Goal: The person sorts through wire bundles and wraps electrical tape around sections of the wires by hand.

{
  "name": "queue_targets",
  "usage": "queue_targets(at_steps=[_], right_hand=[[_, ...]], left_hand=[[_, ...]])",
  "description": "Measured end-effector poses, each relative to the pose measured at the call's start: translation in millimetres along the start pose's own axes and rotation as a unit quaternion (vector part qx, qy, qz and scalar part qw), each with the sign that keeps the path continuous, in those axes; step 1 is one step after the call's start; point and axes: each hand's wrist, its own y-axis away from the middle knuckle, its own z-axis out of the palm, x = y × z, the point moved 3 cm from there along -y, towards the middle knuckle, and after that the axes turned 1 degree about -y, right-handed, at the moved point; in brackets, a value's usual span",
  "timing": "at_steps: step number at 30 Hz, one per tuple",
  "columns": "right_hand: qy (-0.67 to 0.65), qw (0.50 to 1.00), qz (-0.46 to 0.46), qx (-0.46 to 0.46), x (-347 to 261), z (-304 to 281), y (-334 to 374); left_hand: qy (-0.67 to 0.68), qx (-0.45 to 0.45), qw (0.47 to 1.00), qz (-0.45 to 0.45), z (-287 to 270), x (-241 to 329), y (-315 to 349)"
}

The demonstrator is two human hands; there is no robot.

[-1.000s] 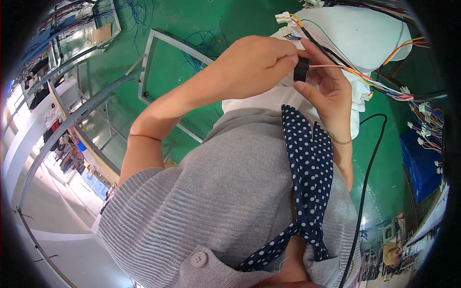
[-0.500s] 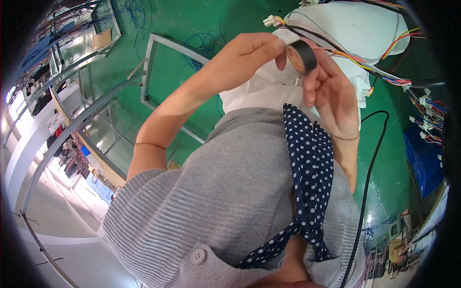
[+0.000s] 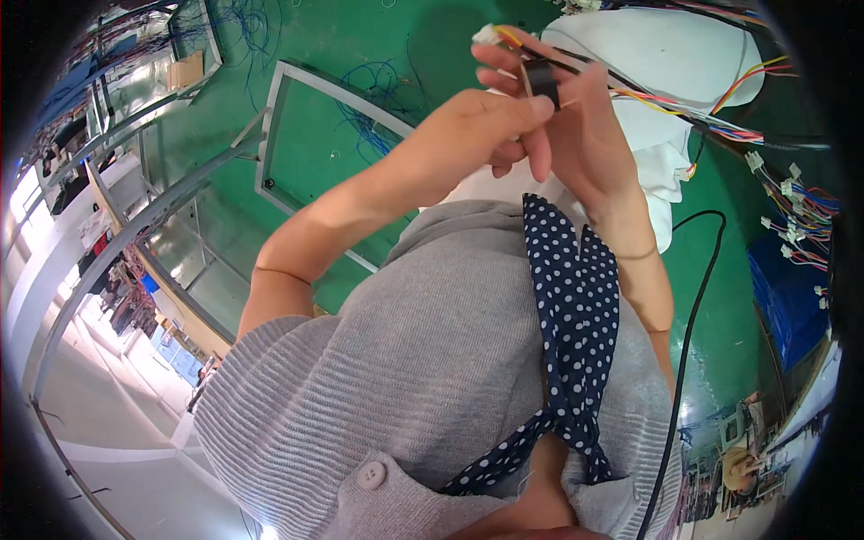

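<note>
A roll of black tape (image 3: 542, 83) is between my two hands, in front of the wires. My left hand (image 3: 481, 130) comes from the left, its thumb tip pressed to the roll's lower edge and its other fingers bent below. My right hand (image 3: 589, 144) reaches up from the right, palm partly showing. Its fingers pass behind the roll, and its thumb is on the far right side. A wire harness (image 3: 648, 97) of coloured and black wires runs across behind my fingers. Its white connector (image 3: 487, 34) shows by my right fingertips. Exact finger contacts are partly hidden.
A white-covered surface (image 3: 666, 45) lies beyond my hands. More wires with white connectors (image 3: 790, 187) hang at right above a blue bin (image 3: 792, 301). A metal frame (image 3: 270, 135) stands on the green floor at left, near loose blue wires (image 3: 378, 135). A black cable (image 3: 697, 297) runs down at right.
The tape roll has moved slightly up and left and turned more edge-on. My right hand has moved left and up, its fingers now reaching past the roll. My left hand has dropped a little.
</note>
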Motion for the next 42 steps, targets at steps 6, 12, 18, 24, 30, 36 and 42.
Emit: queue_targets(at_steps=[6, 12, 18, 24, 30, 36, 42], right_hand=[[0.167, 0.984, 0.006, -0.06, 8, -21, 14], [0.132, 0.981, 0.122, -0.073, -1, -20, 31], [0.241, 0.969, 0.016, -0.052, -29, 10, 50], [0.051, 0.992, -0.082, -0.081, -29, 23, 18], [0.193, 0.973, -0.03, -0.12, -30, 6, 5], [0.159, 0.985, 0.066, -0.014, -27, 2, 39], [-0.16, 0.982, 0.096, -0.041, -35, -7, 33]], left_hand=[[0.236, -0.038, 0.963, -0.123, -1, 12, 6], [0.241, -0.099, 0.965, -0.029, -24, 27, 14], [0.142, -0.029, 0.987, -0.071, -15, 35, 8], [0.185, -0.064, 0.976, -0.091, -8, 40, 12], [0.217, -0.088, 0.967, -0.096, -11, 43, 13], [-0.001, 0.027, 0.999, 0.024, -24, 47, 17], [-0.269, 0.069, 0.951, 0.139, -21, 41, 20]])
